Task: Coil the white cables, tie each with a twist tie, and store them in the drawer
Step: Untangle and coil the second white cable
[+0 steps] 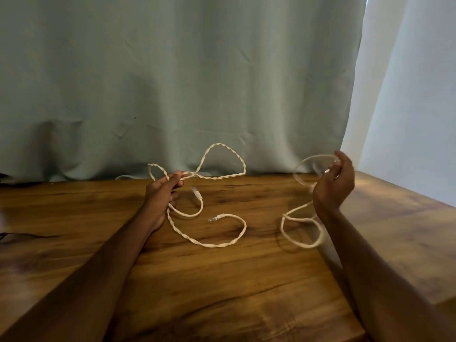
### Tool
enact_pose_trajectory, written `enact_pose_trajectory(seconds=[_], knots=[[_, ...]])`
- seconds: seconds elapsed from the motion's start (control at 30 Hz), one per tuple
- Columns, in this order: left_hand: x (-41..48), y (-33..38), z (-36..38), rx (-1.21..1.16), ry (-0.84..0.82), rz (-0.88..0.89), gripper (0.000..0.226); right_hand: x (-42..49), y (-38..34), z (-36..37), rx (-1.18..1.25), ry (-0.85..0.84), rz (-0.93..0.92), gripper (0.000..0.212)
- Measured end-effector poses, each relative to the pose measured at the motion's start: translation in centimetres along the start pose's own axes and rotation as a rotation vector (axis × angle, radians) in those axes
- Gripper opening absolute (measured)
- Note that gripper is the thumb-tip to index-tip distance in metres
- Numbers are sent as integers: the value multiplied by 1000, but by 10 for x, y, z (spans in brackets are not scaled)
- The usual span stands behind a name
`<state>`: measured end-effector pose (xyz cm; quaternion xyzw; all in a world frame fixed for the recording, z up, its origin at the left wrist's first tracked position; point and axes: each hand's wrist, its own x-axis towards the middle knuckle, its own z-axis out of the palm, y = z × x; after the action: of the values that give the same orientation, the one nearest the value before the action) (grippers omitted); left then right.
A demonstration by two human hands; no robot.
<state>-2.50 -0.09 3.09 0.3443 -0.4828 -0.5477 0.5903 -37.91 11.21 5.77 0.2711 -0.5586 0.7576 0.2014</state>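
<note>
**A:** Where do the white cables [217, 244] lie?

**B:** They are spread over the back half of the table [222, 304]. One run, two strands wound round each other, snakes from the middle toward the back edge and rises there in open loops. Its two plugs [196, 193] rest on the wood near the middle, apart from each other. A second bunch hangs toward the back right corner.

**A:** And the hands?

**B:** The left hand [160, 191] pinches the twisted run between fingertips and thumb, close to the back edge. The right hand [335, 183] is raised with its fingers curled round a lifted loop [313, 157], and more turns dangle from it onto the wood. That side is blurred, so I cannot tell whether both bunches are one length.

**A:** How will they handle?

**B:** Light and limp, I'd judge, though springy enough to hold a bend and kink. The winding may fight a neat coil. Better to take hold just behind a plug, not on it, and feed even turns.

**A:** Anything else?

**B:** A pale curtain [172, 82] hangs behind the table. No twist tie or drawer shows.
</note>
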Motion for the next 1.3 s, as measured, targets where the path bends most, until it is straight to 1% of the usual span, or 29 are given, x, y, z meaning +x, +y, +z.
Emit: enact_pose_trajectory(seconds=[0.03,0.07,0.17,0.2,0.3,0.33,0.43,0.47,0.57,0.6,0.67,0.73,0.8,0.87,0.93,0.97,1.0,1.07,1.13,1.23,1.27,1.3], knots=[[0,0,0,0,9,1,22,3,-1,-2,-1,9,-92,40],[0,1,0,5,14,3,22,5,-1,-3,-13,-16,-148,39],[-1,1,2,23,3,2,23,3,6,-3,-74,-203,-83,37],[-2,0,3,23,-8,2,22,0,10,-3,-136,-257,-70,37],[-5,-1,7,20,-46,4,17,-9,16,-8,-406,-437,-120,40],[-5,-1,9,23,-57,3,15,-10,16,-10,-501,-500,-117,37],[-7,-5,16,35,-98,-3,14,-11,16,-14,-751,-627,-15,19],[-8,-7,18,43,-108,-5,15,-11,17,-16,-808,-655,9,20],[-13,-9,29,54,-146,-9,16,-12,22,-20,-883,-719,18,41],[-15,-10,33,48,-167,-14,17,-13,21,-18,-918,-711,9,42],[-18,-12,41,66,-207,-28,20,-13,14,-13,-983,-635,-19,39],[-20,-15,46,93,-244,-28,21,-12,7,-9,-901,-575,-59,40],[-22,-16,49,106,-272,-22,23,-11,3,-8,-718,-536,-134,40],[-23,-14,50,143,-275,-10,24,-11,0,-10,-476,-437,-259,46],[-24,-14,49,193,-268,17,26,-8,-3,-14,-298,-326,-375,48],[-24,-14,48,217,-264,27,28,-7,-4,-15,-238,-301,-398,48],[-24,-14,48,242,-257,32,29,-6,-5,-16,-167,-310,-403,45],[-24,-15,49,295,-237,33,30,-8,-10,-16,-60,-395,-351,37],[-24,-17,50,352,-230,40,30,-13,-13,-11,8,-542,-218,33],[-25,-19,51,397,-244,48,31,-16,-21,-9,155,-826,49,34],[-25,-19,50,406,-249,51,30,-15,-22,-11,133,-948,110,30],[-26,-20,50,415,-252,57,30,-12,-21,-13,42,-1086,121,25]])
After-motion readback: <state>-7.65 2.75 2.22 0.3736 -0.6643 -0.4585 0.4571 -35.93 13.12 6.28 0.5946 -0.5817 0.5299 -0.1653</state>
